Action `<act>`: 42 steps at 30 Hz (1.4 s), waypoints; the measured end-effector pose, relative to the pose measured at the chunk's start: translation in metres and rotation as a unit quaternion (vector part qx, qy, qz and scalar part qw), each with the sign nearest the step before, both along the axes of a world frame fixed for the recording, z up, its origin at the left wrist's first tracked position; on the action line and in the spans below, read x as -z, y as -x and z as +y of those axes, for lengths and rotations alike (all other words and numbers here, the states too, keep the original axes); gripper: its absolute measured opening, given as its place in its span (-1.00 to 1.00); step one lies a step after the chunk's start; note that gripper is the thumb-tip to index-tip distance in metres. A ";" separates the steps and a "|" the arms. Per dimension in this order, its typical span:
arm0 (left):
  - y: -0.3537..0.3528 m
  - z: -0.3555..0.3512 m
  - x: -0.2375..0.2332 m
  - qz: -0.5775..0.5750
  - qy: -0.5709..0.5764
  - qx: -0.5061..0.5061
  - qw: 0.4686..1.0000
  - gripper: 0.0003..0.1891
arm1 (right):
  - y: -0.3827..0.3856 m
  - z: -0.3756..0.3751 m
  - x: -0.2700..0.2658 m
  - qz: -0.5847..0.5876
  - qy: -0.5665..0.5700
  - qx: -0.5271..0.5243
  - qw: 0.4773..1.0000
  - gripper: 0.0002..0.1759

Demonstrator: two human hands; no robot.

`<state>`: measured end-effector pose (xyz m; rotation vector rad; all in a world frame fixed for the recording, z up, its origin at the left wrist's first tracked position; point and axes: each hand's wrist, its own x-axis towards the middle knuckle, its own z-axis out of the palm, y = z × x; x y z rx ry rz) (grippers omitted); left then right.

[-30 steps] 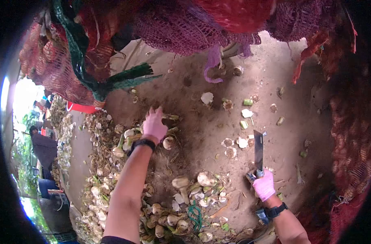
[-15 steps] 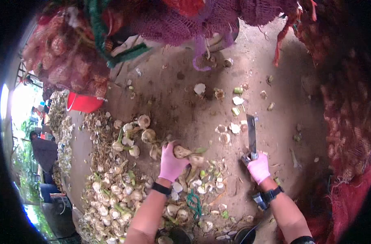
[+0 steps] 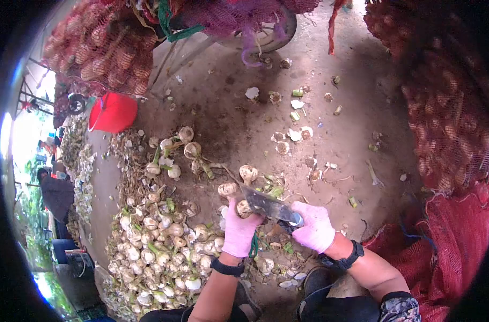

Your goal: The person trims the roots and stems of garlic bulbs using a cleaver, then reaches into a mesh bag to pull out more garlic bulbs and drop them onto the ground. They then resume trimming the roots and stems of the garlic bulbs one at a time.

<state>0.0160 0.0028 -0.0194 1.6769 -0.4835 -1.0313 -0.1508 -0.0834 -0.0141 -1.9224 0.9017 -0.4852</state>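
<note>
My left hand (image 3: 239, 231), in a pink glove, is closed around a garlic bulb (image 3: 245, 209). More garlic bulbs lie just beyond its fingers, one pale bulb (image 3: 228, 189) right by the fingertips and another (image 3: 248, 173) farther out. In my right hand (image 3: 313, 228), also pink-gloved, is a knife (image 3: 268, 205) with a broad dark blade. The blade points left and overlaps the top of the held bulb in this view. Below my left wrist side, a heap of trimmed garlic (image 3: 153, 247) spreads over the ground.
A red bucket (image 3: 115, 114) stands at the upper left beneath a mesh sack of garlic (image 3: 110, 53). Red mesh sacks (image 3: 443, 123) line the right side. Cut roots, stems and white skins (image 3: 295, 134) are scattered on the ground. A wheel (image 3: 279, 35) shows at the top.
My right hand has swung the knife from upright at the right over to the left hand, the blade now at the bulb. The view has shifted, showing more of my legs.
</note>
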 end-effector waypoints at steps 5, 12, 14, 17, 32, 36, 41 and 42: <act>0.006 0.015 -0.012 0.070 0.032 0.056 0.995 -0.53 | 0.023 -0.020 0.053 0.165 -0.041 0.024 0.985 -0.78; -0.003 0.017 -0.007 -0.015 -0.004 0.061 0.998 -0.50 | 0.042 0.001 0.041 0.148 -0.028 -0.030 0.988 -0.80; 0.000 0.008 -0.026 -0.059 0.015 0.038 0.997 -0.41 | 0.039 0.001 0.042 0.197 -0.062 -0.066 0.976 -0.79; -0.001 0.007 -0.032 -0.115 0.043 0.034 0.992 -0.40 | 0.036 0.007 0.046 0.246 -0.088 -0.139 0.955 -0.78; 0.008 0.010 -0.019 -0.322 0.039 0.134 0.937 -0.34 | 0.013 0.010 -0.017 0.080 0.089 -0.161 0.980 -0.71; 0.016 0.012 -0.021 -0.307 0.033 0.128 0.942 -0.33 | 0.015 0.018 -0.006 0.045 0.091 -0.152 0.983 -0.67; 0.027 0.014 -0.037 -0.276 -0.005 0.134 0.952 -0.33 | 0.014 0.017 0.008 0.051 0.136 -0.147 0.978 -0.68; 0.027 0.014 -0.036 -0.278 0.012 0.132 0.951 -0.35 | 0.014 0.018 0.011 0.048 0.151 -0.145 0.977 -0.69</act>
